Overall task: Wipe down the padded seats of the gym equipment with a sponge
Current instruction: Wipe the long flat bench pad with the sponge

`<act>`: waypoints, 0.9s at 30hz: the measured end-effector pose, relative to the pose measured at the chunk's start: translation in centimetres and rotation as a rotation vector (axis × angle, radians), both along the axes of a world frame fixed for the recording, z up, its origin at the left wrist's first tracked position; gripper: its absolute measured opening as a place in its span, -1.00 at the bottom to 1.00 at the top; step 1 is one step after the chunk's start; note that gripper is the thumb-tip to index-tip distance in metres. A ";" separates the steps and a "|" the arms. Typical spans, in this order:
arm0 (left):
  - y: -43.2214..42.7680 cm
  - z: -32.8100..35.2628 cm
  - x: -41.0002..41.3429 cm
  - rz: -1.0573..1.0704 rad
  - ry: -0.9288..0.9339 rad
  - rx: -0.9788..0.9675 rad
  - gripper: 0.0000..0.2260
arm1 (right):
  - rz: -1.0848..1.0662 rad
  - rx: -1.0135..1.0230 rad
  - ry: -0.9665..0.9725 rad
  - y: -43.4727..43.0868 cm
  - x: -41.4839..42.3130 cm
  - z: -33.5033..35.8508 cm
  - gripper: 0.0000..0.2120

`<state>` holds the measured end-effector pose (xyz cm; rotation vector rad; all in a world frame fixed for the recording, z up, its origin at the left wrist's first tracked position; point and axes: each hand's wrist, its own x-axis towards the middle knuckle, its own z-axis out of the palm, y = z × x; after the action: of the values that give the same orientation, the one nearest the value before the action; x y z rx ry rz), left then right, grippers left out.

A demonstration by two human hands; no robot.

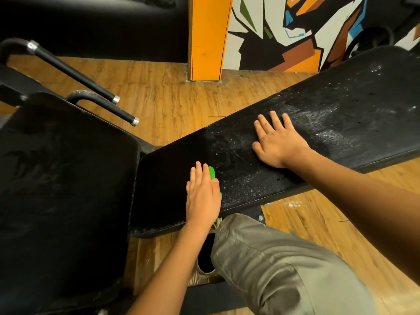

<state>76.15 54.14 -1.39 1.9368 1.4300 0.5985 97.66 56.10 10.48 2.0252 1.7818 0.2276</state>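
A long black padded bench [329,105] runs from the centre to the upper right, its surface speckled with white dust on the right and darker at the left end. My left hand [202,196] presses flat on a green sponge [211,172] near the bench's left end; only the sponge's edge shows past my fingers. My right hand [276,142] rests flat on the bench with fingers spread, to the right of the sponge. A second black padded seat [63,183] fills the left side.
Two black handlebars [75,71] with chrome tips jut over the wooden floor [172,103] at upper left. An orange pillar [208,37] and a painted wall stand behind. My knee in grey trousers [279,269] and a shoe sit below the bench.
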 end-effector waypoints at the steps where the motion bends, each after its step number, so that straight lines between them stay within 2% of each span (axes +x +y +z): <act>1: -0.3 0.0 -0.2 -0.015 -0.011 -0.011 -0.51 | 0.000 0.001 0.001 0.0 0.0 0.0 -0.31; 10: 1.7 -0.3 1.3 0.029 0.055 0.047 -0.53 | 0.006 0.010 -0.002 0.1 0.1 -0.2 -0.31; 19: 10.9 0.9 4.8 0.056 0.032 -0.007 -0.53 | 0.021 0.025 0.006 0.3 0.4 -0.7 -0.16; 22: 13.3 1.5 5.6 0.048 0.050 -0.024 -0.52 | 0.022 0.034 0.005 0.5 0.5 -0.8 -0.17; 27: 11.7 0.9 4.6 0.010 0.016 -0.019 -0.52 | 0.019 0.032 -0.011 0.4 0.4 -0.8 -0.10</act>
<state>80.75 65.89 -0.48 1.9243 1.4514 0.5729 98.03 56.52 9.64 2.0259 1.8023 0.2747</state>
